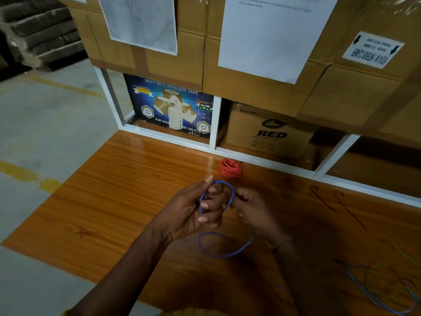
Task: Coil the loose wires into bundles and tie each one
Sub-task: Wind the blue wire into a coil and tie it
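Both forearms reach over the wooden table [109,197]. At its right edge, loose wires [378,286] are dim and partly cut off. Left hand [193,210] holds a loop of the blue wire [225,252] around its fingers; the rest hangs below. Right hand [252,208] is blurred, so its grip cannot be told. Behind lies a tied red bundle [230,168].

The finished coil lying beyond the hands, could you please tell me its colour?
Orange-red coil, clearest in the head view.
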A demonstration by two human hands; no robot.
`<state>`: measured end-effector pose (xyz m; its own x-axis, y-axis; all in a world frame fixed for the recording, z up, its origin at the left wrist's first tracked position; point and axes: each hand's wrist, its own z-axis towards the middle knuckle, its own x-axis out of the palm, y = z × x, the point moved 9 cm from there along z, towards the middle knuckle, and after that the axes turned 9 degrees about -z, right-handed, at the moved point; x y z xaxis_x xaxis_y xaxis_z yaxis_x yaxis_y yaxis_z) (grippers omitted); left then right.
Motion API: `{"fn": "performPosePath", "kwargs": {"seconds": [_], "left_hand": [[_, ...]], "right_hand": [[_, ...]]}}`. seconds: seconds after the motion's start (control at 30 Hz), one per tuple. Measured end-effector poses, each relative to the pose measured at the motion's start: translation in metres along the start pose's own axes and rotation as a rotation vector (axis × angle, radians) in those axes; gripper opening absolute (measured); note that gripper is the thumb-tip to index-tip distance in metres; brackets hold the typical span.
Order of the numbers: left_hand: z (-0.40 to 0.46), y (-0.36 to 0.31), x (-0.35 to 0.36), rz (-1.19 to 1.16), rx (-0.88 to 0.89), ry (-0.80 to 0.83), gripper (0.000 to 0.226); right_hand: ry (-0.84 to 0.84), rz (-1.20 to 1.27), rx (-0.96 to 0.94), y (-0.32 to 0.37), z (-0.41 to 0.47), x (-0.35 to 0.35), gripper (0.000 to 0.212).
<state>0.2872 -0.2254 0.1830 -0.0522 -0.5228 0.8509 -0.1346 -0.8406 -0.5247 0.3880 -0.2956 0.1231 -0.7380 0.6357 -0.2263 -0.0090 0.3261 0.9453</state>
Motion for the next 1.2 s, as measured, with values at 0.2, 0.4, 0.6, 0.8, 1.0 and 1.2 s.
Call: {"fn": "performPosePath", "kwargs": {"seconds": [0.2,0.4,0.6,0.8,1.0,1.2], "left_hand": [[0.014,-0.042,-0.015,-0.095,0.377,-0.157,0.037],[0.003,-0.078,-0.032,0.341,0.639,-0.388,0.036],[-0.005,-0.077,-0.051,0.872,0.577,-0.569,0.036],[0.007,-0.047,-0.043,1.089,0.271,-0.426,0.037],[0.004,-0.029,-0.022,0.937,0.17,-0.282,0.028],[0.001,0.001,-0.017,0.591,0.028,-0.117,0.031]], "right_hand": [[0.09,0.337,0.2,-0.028,-0.02,0.047,0.025],[0.229,0.67,0.243,-0.028,-0.037,0.068,0.013],[0.438,-0.257,0.003,0.006,-0.065,0.064,0.023],[0.338,-0.115,-0.147,0.071,-0.057,0.012,0.013],[0.489,0.824,-0.005,0.084,-0.053,-0.022,0.025],[0.297,0.586,0.044,0.061,-0.021,-0.044,0.028]]}}
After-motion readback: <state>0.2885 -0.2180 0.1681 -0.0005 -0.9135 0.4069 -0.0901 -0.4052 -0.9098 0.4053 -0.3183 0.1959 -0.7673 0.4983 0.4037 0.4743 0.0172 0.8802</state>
